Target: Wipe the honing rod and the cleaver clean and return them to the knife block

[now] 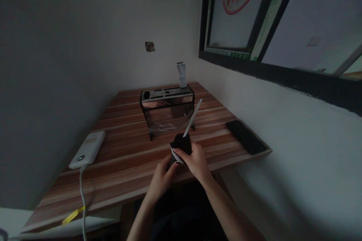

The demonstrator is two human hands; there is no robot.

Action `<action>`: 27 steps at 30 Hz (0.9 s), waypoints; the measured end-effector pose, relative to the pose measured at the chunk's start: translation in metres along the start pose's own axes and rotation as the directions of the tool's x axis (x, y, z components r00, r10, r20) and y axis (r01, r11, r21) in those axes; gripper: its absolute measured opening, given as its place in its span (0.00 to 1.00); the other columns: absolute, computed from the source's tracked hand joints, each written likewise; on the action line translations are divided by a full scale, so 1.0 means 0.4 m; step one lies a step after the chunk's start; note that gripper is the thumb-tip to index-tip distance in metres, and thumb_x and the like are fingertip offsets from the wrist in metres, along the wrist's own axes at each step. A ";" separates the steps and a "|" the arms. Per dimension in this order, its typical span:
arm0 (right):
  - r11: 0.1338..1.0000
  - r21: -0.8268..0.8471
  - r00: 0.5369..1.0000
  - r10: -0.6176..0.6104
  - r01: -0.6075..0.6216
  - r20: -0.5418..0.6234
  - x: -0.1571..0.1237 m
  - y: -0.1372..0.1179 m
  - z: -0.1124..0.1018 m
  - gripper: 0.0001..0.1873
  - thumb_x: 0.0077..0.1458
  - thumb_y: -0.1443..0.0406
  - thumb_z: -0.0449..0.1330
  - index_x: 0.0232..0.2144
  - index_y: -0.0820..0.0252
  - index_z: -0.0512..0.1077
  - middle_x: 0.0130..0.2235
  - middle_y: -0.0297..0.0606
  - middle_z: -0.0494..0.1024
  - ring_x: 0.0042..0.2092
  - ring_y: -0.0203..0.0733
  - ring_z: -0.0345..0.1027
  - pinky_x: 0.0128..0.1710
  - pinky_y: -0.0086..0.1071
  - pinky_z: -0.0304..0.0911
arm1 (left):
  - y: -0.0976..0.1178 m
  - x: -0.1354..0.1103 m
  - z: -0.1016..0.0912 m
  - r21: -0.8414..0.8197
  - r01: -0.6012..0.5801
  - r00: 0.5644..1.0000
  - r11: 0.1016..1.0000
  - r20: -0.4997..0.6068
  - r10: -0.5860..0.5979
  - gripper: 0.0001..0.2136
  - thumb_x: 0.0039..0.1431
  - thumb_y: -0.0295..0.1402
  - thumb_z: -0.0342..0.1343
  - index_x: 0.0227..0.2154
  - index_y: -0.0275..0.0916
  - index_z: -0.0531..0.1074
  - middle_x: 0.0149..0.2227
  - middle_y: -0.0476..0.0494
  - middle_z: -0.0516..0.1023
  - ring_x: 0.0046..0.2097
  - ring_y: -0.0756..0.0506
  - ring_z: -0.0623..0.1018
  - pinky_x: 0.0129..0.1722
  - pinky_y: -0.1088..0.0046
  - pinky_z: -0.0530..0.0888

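Observation:
A black, crumpled-looking piece (pixel 183 142) with a white patch or edge is held between both hands near the table's front edge. From its top a long, thin, pale strip (pixel 194 116) sticks up and leans right; I cannot make out its kind. My right hand (pixel 198 160) is closed around the right side of the black piece, thumb across the white part. My left hand (pixel 162 177) grips it low on the left, fingers partly hidden. Just beyond stands a rack with a slotted metal top (pixel 166 93) and black legs, clear plastic film (pixel 166 122) hanging at its front.
A wood-grain table (pixel 121 147) fits into a wall corner. On its left lies a white power bank (pixel 89 147) with a white cable (pixel 82 192). A black phone (pixel 246 136) rests at the right edge. A grey-white upright piece (pixel 181 74) stands at the rack's back right.

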State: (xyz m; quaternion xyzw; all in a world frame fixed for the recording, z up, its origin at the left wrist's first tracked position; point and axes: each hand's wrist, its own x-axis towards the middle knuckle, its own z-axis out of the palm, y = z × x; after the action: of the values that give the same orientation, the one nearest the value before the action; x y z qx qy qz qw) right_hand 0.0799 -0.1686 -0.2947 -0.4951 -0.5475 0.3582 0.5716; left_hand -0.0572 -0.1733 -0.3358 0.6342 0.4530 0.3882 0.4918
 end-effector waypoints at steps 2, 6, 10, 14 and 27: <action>1.000 0.005 1.000 -0.001 0.001 0.008 0.005 -0.002 -0.004 0.17 0.47 0.59 0.65 0.38 0.64 0.76 0.36 0.43 0.82 0.38 0.48 0.76 0.38 0.34 0.69 | -0.005 0.003 0.000 0.000 -0.024 1.000 1.000 0.002 0.024 0.19 0.58 0.43 0.50 0.43 0.32 0.72 0.23 0.51 0.70 0.23 0.52 0.64 0.23 0.80 0.63; 1.000 0.004 1.000 -0.001 0.001 -0.013 0.010 0.001 -0.009 0.17 0.46 0.59 0.65 0.38 0.64 0.76 0.36 0.43 0.82 0.38 0.49 0.76 0.39 0.36 0.69 | -0.003 0.006 0.000 0.011 -0.059 0.998 0.998 0.019 0.058 0.20 0.58 0.43 0.50 0.44 0.31 0.72 0.27 0.48 0.73 0.27 0.50 0.69 0.27 0.78 0.66; 1.000 0.022 1.000 -0.012 0.013 -0.023 0.004 0.005 -0.006 0.15 0.46 0.60 0.65 0.36 0.63 0.76 0.35 0.42 0.82 0.38 0.48 0.76 0.38 0.35 0.70 | 0.013 0.004 -0.001 0.047 -0.059 0.998 0.997 0.013 0.058 0.19 0.58 0.41 0.50 0.44 0.32 0.73 0.30 0.46 0.76 0.33 0.46 0.72 0.33 0.76 0.69; 1.000 0.015 0.997 -0.013 0.014 -0.071 -0.005 0.008 0.000 0.15 0.47 0.59 0.64 0.35 0.63 0.76 0.33 0.43 0.82 0.36 0.48 0.76 0.37 0.35 0.70 | 0.016 0.003 -0.004 0.075 -0.068 0.998 0.995 0.002 0.068 0.18 0.58 0.40 0.50 0.44 0.31 0.73 0.33 0.44 0.78 0.35 0.45 0.74 0.36 0.73 0.71; 1.000 0.018 0.995 -0.016 0.018 -0.094 0.023 -0.009 -0.029 0.16 0.48 0.55 0.63 0.33 0.64 0.75 0.30 0.42 0.80 0.33 0.46 0.74 0.32 0.32 0.69 | 0.004 -0.001 0.006 0.042 -0.017 0.999 0.999 -0.030 0.018 0.19 0.57 0.46 0.52 0.37 0.33 0.74 0.22 0.49 0.71 0.26 0.49 0.69 0.25 0.78 0.66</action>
State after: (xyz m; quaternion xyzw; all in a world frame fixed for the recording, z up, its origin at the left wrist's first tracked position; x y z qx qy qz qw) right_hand 0.0923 -0.1627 -0.2877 -0.5016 -0.5208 0.3348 0.6043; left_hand -0.0547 -0.1743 -0.3346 0.6422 0.4631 0.3926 0.4679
